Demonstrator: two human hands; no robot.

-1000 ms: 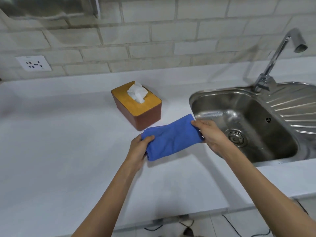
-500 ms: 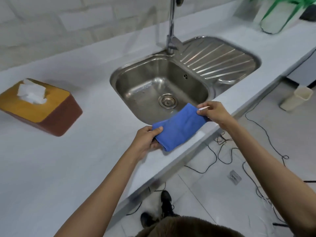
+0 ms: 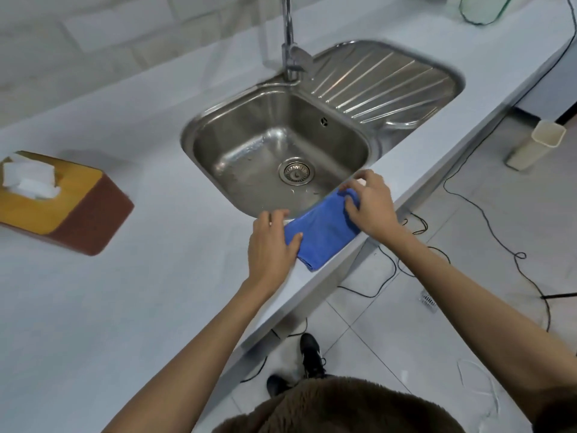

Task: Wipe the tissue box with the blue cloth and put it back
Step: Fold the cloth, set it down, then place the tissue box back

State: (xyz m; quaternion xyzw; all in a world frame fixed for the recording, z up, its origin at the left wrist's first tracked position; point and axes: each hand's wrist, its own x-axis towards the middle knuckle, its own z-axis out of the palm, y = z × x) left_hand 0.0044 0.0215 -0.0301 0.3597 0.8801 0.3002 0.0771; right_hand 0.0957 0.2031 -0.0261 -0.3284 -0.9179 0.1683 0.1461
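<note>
My left hand (image 3: pixel 271 245) covers the near left end of the blue cloth (image 3: pixel 323 232), so I cannot see that end, but my thumb is on top and my fingers are closed on it. My right hand (image 3: pixel 371 206) hides the far right end, where the cloth is bunched up under my bent fingers, and that hand is pinching it too. The cloth is folded into a long shape and lies at the near edge of the white counter (image 3: pixel 156 292), just in front of the sink (image 3: pixel 281 145). One corner of the cloth sticks out a little past the counter edge, over the floor (image 3: pixel 390 332). The tissue box (image 3: pixel 62 207) sits far off to the left on the counter, well apart from my hands. Its left side is cut off by the edge of the view, and a white tissue (image 3: pixel 28 178) pokes up from its top. The tap (image 3: pixel 288 35) is cut off at the top, so I cannot see its spout. Between my hands and the box the counter is bare and wide. The near counter edge runs slanted, right under the cloth. Black wires (image 3: pixel 487 220) lie on the floor to the right, and a small cream bin (image 3: pixel 535 143) stands there too.
</note>
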